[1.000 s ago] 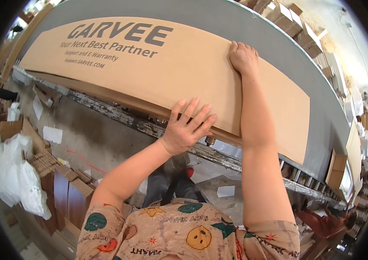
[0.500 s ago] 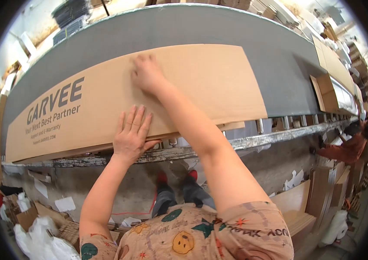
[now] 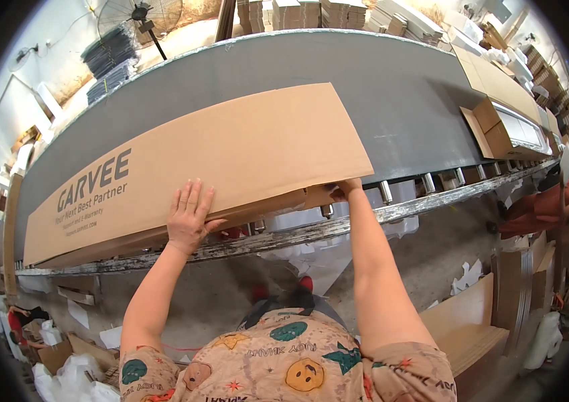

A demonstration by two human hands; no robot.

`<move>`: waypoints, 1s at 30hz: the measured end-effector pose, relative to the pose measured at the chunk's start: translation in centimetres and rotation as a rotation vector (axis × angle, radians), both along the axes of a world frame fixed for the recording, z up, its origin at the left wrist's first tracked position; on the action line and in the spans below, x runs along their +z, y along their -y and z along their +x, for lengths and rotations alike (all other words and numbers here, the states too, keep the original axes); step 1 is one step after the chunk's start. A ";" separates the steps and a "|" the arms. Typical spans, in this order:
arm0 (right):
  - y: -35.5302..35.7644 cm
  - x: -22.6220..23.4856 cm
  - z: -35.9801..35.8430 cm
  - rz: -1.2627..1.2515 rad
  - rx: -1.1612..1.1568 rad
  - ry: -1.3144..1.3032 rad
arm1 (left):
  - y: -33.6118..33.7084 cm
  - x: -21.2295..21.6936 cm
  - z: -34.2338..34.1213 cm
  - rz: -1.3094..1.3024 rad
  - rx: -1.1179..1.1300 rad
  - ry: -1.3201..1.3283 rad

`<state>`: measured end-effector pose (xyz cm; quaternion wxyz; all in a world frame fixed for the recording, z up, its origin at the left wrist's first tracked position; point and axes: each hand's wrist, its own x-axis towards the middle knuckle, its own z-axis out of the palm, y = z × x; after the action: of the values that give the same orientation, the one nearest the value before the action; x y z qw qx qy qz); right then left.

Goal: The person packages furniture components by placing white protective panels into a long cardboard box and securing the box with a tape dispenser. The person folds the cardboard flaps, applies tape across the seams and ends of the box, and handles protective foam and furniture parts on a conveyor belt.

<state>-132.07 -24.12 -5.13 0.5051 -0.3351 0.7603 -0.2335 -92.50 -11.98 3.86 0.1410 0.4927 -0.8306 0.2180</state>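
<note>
A long brown cardboard box (image 3: 231, 141) with dark print at its left end lies along the conveyor in front of me. My left hand (image 3: 190, 213) rests flat on the near edge of its top, fingers stretched out and thumb to the side. At the box's near right corner my right hand (image 3: 346, 189) grips the edge of the top cardboard flap (image 3: 359, 169), with its fingers curled underneath and partly hidden. Below that flap the box's near side shows a gap, and its inside is in shadow.
The grey conveyor belt (image 3: 405, 100) runs behind the box, with metal rollers (image 3: 386, 192) and a worn rail (image 3: 391, 213) on my side. Farther right stands an open carton (image 3: 499, 130) with white contents. Cardboard sheets (image 3: 475, 321) stand at lower right. Another person (image 3: 539, 208) is at far right.
My right hand has come from the middle of the box top to its near right edge, under the flap. The box appears farther left in view; my left hand still lies on it.
</note>
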 end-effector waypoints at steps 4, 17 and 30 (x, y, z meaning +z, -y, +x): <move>-1.4 -0.1 2.0 -0.282 -0.203 -0.144 | -0.4 0.1 0.4 0.005 -0.013 -0.018; -32.6 -6.3 7.6 -0.609 -0.898 1.346 | -0.1 -1.0 3.1 -0.025 -0.146 -0.134; -33.3 3.6 18.0 -0.539 -1.227 1.007 | -0.2 -1.7 5.4 -0.167 -0.322 -0.217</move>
<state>-114.07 9.15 -1.54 0.4702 0.1733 0.4094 -0.7624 -87.12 -11.81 2.17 0.3029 0.3607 -0.8576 0.2065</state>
